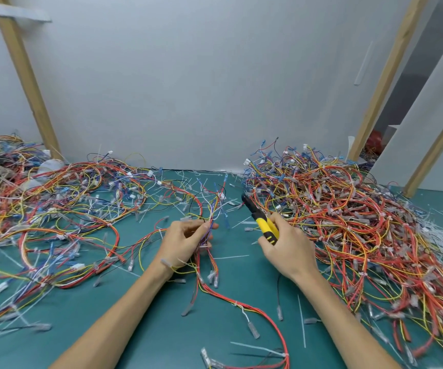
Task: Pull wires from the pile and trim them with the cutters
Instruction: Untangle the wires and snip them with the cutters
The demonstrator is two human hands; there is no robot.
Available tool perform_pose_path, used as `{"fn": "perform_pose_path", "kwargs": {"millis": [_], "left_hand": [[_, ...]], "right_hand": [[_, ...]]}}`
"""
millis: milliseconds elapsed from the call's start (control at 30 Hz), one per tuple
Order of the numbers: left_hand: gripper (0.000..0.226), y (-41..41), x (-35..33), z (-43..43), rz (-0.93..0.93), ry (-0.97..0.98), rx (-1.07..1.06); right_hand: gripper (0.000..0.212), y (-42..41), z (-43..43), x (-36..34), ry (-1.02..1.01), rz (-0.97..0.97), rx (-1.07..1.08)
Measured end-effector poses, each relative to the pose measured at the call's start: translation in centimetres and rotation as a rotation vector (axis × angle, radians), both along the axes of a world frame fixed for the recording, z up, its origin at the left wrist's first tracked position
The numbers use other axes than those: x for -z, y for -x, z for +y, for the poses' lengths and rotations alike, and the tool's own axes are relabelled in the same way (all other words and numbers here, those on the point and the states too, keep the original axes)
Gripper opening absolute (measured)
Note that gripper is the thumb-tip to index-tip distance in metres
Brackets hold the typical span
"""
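Note:
My left hand [185, 242] is closed around a wire bundle [211, 209] of red, yellow, blue and white strands that rises above my fingers and trails down over the mat toward me. My right hand [286, 249] grips the yellow-handled cutters [264, 225], whose dark jaws point up and left, a short way right of the bundle and not touching it. A big tangled pile of wires [348, 222] lies to the right of my right hand. Another wire pile [55, 203] spreads across the left.
The green mat [148, 328] is littered with cut white cable ties [301, 320] and loose terminals. A grey wall stands at the back with wooden posts [28, 81] left and right. A white panel [414, 145] leans at the right.

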State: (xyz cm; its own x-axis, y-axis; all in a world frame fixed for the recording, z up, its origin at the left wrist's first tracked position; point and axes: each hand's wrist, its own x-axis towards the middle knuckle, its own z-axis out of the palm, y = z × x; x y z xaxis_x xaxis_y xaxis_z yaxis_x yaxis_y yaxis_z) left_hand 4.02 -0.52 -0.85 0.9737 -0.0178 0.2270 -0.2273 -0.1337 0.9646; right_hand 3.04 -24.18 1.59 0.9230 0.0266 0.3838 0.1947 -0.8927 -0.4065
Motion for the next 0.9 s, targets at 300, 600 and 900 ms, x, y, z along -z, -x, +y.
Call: {"fn": "perform_pose_path", "kwargs": {"millis": [300,600,900], "left_hand": [[0.040,-0.1,0.3,-0.2,-0.138,-0.247,-0.188],[0.042,0.3,0.0,-0.3,-0.179,-0.314,-0.227],[0.039,0.3,-0.2,-0.4,-0.177,-0.332,-0.242]], "right_hand": [[0.055,-1.1,-1.1,1.2,0.270,-0.089,-0.026],[0.058,-1.0,-1.0,1.0,0.272,-0.150,-0.029],[0.048,-0.6,-0.6,0.9,0.185,-0.118,-0.054]]}}
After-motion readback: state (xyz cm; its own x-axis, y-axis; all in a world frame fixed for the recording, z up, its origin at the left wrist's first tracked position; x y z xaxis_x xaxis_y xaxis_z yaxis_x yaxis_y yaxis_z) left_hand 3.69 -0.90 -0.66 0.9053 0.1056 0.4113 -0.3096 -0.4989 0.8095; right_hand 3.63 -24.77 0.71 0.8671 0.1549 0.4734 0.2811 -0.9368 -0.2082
